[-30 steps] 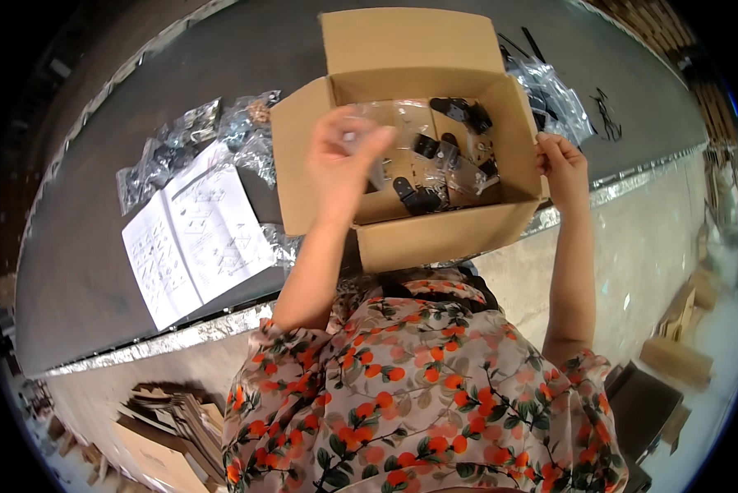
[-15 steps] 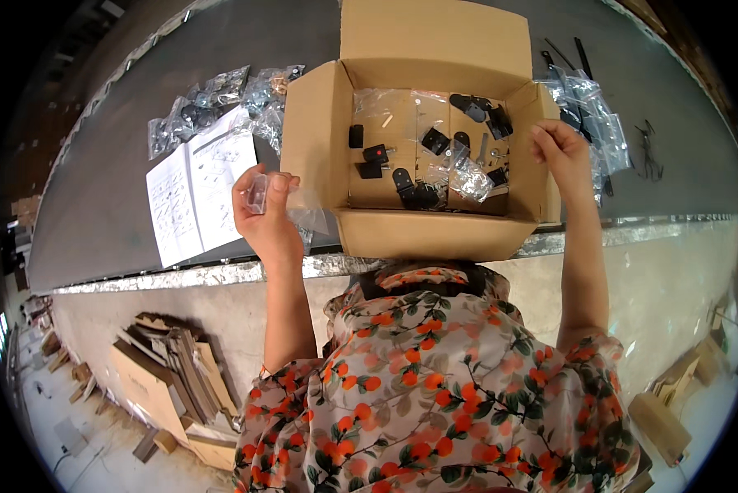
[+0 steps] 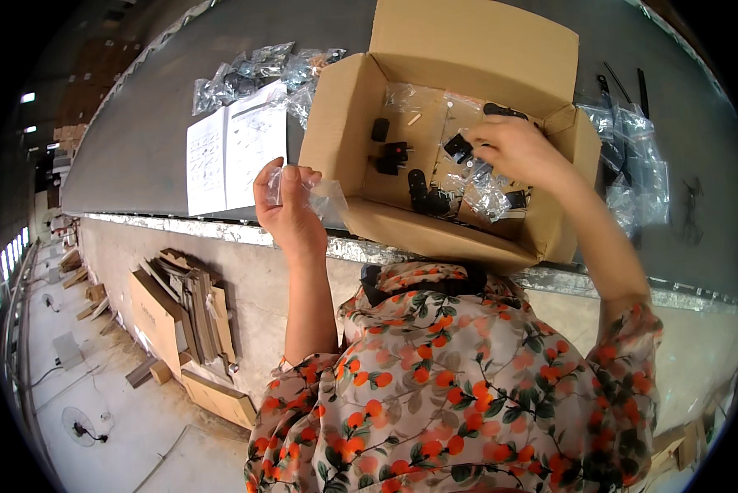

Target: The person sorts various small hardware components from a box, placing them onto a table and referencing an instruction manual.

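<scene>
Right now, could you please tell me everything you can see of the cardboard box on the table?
The cardboard box is plain brown corrugated card, open at the top with its flaps folded outward. It sits at the near edge of the grey table, overhanging it slightly. Inside lie small black parts and clear plastic bags. The right hand reaches into it; the left hand holds a small clear bag just beside its left flap.

The right hand (image 3: 517, 148) reaches into the cardboard box (image 3: 476, 49), and its fingertips are hidden among the clear bags (image 3: 488, 193), so what they touch cannot be told. The black parts (image 3: 394, 156) in the box are too small to identify. The box's near wall hides part of its floor. The booklet (image 3: 233, 156) print is unreadable.
</scene>
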A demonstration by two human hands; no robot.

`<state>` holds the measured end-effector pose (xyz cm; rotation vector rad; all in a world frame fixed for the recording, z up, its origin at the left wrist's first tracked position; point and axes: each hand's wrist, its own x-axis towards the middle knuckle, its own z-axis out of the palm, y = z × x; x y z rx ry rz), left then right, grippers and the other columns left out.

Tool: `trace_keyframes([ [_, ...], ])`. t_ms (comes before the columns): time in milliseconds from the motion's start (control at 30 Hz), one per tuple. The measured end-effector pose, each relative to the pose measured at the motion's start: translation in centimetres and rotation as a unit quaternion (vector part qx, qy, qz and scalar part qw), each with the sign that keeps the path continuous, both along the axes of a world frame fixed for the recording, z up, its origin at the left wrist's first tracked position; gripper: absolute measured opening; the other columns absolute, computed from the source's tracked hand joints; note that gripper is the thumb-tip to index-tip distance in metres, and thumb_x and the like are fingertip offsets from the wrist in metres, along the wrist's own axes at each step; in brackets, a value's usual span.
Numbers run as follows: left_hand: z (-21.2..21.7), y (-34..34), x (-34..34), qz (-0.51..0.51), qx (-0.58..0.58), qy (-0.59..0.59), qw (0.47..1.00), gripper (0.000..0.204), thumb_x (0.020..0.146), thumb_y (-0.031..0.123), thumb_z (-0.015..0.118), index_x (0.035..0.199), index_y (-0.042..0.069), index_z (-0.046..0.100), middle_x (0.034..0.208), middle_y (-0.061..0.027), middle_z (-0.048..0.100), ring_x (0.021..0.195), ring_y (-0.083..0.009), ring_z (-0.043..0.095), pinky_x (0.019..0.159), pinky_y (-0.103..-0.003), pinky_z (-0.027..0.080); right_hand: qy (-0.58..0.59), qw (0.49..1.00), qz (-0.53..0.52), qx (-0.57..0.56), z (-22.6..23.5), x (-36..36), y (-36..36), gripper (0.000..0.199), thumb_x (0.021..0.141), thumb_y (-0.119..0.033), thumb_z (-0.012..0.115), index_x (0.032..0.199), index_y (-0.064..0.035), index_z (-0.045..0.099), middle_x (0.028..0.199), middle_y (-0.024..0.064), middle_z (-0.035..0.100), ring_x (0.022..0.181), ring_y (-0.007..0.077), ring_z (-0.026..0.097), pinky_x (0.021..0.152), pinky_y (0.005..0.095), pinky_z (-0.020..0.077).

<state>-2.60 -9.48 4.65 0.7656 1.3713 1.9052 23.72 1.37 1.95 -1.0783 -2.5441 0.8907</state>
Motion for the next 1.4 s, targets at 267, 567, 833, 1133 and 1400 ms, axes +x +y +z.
trace_keyframes([
  [267,0.3,-1.7,-0.1,0.062,-0.018,0.057,0.996,0.034,0.076,0.012,0.062,0.102,-0.001,0.044,0.071,-0.0092,0.056,0.067,-0.0156,0.054,0.069,-0.028,0.044,-0.155,0.979,0.129,0.028,-3.7,-10.7,0.3,0.025,0.073,-0.016,0.057,0.097,-0.0079,0.056,0.097,0.0137,0.052,0.094,0.0296,0.049,0.074,0.0378,0.0454],
  [567,0.2,-3.8,-1.0,0.059,-0.015,0.079,0.995,0.035,0.076,0.012,0.062,0.102,-0.001,0.044,0.072,-0.0097,0.057,0.067,-0.0165,0.053,0.069,-0.029,0.043,-0.093,0.98,0.122,0.125,-7.6,-11.6,-2.2,0.023,0.075,-0.011,0.047,0.096,-0.0103,0.057,0.095,0.0164,0.048,0.092,0.032,0.048,0.071,0.0366,0.0469],
  [833,-0.4,-1.7,-0.2,-0.036,-0.034,0.14,0.989,0.03,0.076,0.004,0.058,0.102,-0.002,0.045,0.075,-0.0113,0.056,0.068,-0.0168,0.054,0.068,-0.029,0.045,0.133,0.911,0.003,-0.39,-3.6,-9.0,1.3,0.031,0.08,-0.024,0.056,0.108,-0.0113,0.051,0.076,0.0036,0.053,0.072,0.013,0.051,0.059,0.0265,0.0442],
  [1133,-2.8,3.4,3.5,-0.236,-0.042,0.206,0.949,0.043,0.065,0.008,0.072,0.1,0.001,0.048,0.069,-0.0007,0.052,0.063,-0.0062,0.047,0.056,-0.018,0.038,0.374,0.696,-0.071,-0.609,-0.6,-3.2,1.8,0.028,0.088,-0.03,0.042,0.102,-0.0066,0.05,0.082,0.0008,0.052,0.064,0.0105,0.047,0.051,0.0226,0.0369],
  [1400,-3.9,5.3,5.2,-0.274,-0.093,0.272,0.918,0.048,0.063,0.017,0.075,0.101,0.003,0.049,0.07,0.0019,0.053,0.058,-0.0023,0.044,0.052,-0.016,0.037,0.466,0.606,-0.15,-0.627,0.1,-2.5,1.4,0.035,0.088,-0.035,0.04,0.105,-0.0055,0.048,0.081,0.0043,0.054,0.065,0.0161,0.054,0.054,0.0272,0.0457],
])
